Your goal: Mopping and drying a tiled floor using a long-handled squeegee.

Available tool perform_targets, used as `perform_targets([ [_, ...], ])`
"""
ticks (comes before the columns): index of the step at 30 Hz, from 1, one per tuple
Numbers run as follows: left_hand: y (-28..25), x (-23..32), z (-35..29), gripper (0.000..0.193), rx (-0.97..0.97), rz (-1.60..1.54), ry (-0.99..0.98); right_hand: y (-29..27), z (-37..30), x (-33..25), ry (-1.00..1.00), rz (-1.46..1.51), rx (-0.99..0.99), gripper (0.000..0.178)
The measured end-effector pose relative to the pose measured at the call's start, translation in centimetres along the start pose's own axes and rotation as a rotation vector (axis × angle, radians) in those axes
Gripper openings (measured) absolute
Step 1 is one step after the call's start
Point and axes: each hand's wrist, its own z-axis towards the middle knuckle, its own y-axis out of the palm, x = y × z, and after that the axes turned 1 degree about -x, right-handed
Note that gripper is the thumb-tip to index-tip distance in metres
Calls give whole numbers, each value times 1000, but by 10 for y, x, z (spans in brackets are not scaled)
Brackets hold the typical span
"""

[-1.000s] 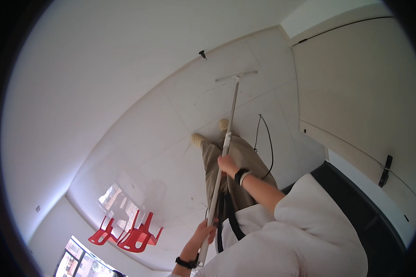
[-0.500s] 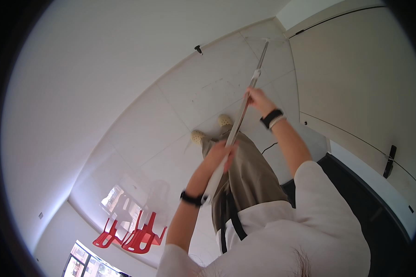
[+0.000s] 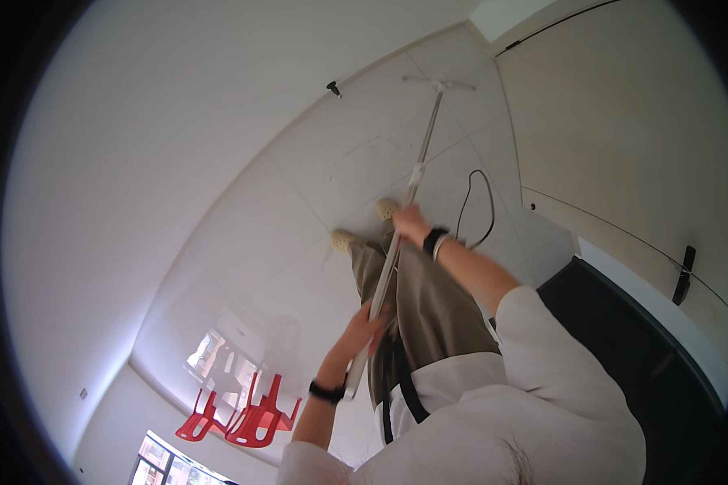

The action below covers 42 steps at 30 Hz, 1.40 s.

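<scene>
Both of my hands are on the pole of a long-handled mop [image 3: 387, 271], which runs slantwise from my waist out to the floor ahead. My left hand [image 3: 364, 330] is wrapped round the upper part, close to the pole's near end. Farther down, my right hand [image 3: 412, 224] grips the pole in front of my right leg. Below that hand is a white collar [image 3: 416, 174] on a thinner silver section. The mop's wide, thin, pale head [image 3: 440, 84] lies across the floor tiles; its details are too faint to make out.
A black cable loop [image 3: 492, 210] lies right of my legs, near a dark mat [image 3: 623, 356]. A pale door [image 3: 607, 129] stands at the right. A small black doorstop [image 3: 333, 89] is by the left wall's foot. Red chairs [image 3: 255, 420] stand at lower left.
Both hands have drawn the mop back toward my body. Its head has shifted nearer and left, and shows wider. More of the cable loop shows beside my right arm.
</scene>
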Motion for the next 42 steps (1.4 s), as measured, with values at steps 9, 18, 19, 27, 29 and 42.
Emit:
perform_targets([
  [9, -27, -71, -135, 32, 47, 41, -326, -42, -57, -167, 1090, 1428, -555, 28],
  [18, -27, 37, -27, 31, -15, 273, -113, -61, -5, -51, 1129, 1823, 230, 27],
  [19, -22, 52, -4, 30, -56, 302, -71, -51, 0, -15, 1169, 1772, 220, 25],
  [27, 4, 106, 37, 29, -4, 481, 7, -67, 35, 82, 1311, 1382, 222, 23],
  [29, 2, 98, 26, 28, -18, 497, -42, -47, 25, 83, 805, 748, 83, 16],
  [42, -12, -32, -168, 16, 213, 556, -378, -51, -50, -179, 1357, 1169, -245, 30],
])
